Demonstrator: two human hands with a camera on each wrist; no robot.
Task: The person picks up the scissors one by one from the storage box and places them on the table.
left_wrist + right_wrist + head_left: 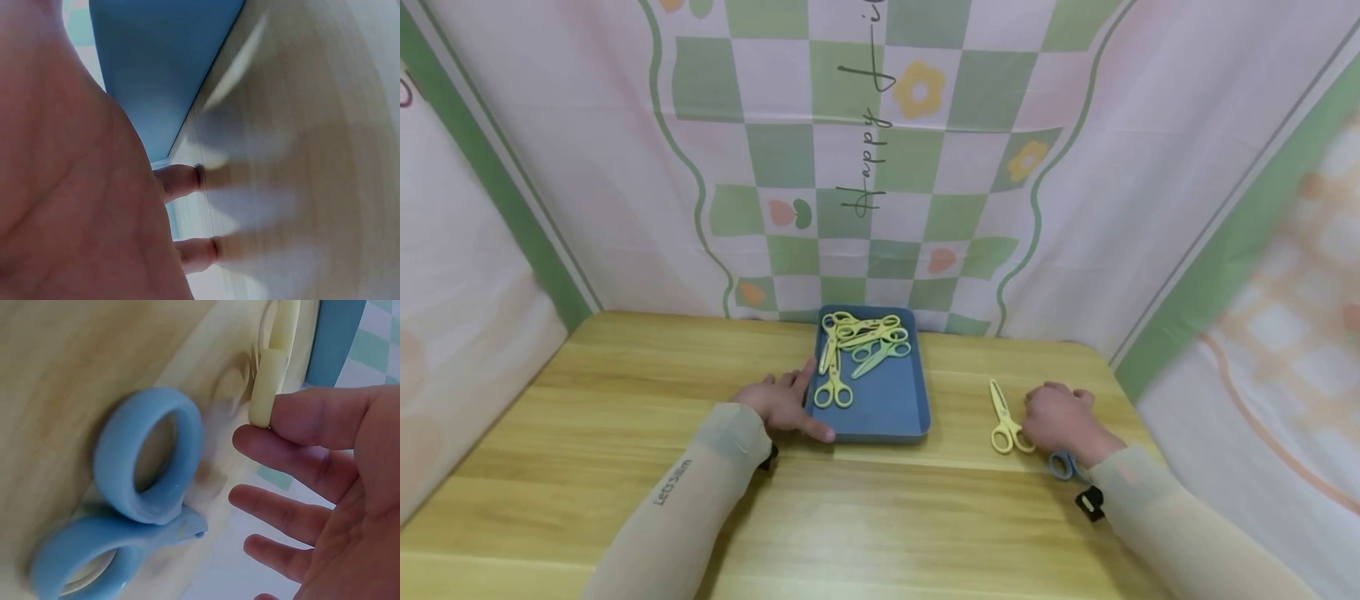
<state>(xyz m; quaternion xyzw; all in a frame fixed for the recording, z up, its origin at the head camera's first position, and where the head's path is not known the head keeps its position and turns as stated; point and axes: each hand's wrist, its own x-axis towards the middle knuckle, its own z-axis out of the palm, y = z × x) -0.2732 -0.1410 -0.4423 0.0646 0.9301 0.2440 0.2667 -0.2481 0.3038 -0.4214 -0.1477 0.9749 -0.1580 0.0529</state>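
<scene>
My left hand (pixel 781 408) lies along the left side of a blue tray (pixel 891 408), thumb stretched to the tray's front left corner. In the left wrist view its palm is beside the blue tray wall (pixel 156 69), two fingertips close to the wood. My right hand (pixel 1063 421) pinches one handle loop of yellow scissors (pixel 1000 412) between thumb and index finger, the other fingers spread apart. Blue-handled scissors (pixel 178 425) lie beneath that wrist, their blades mostly hidden in the head view.
Several yellow scissors (pixel 833 392) and a green pair (pixel 880 357) lie in the tray, mostly toward its back and left. The wooden table (pixel 865 517) ends at a checked cloth (pixel 842 158) behind the tray, with more cloth on both sides.
</scene>
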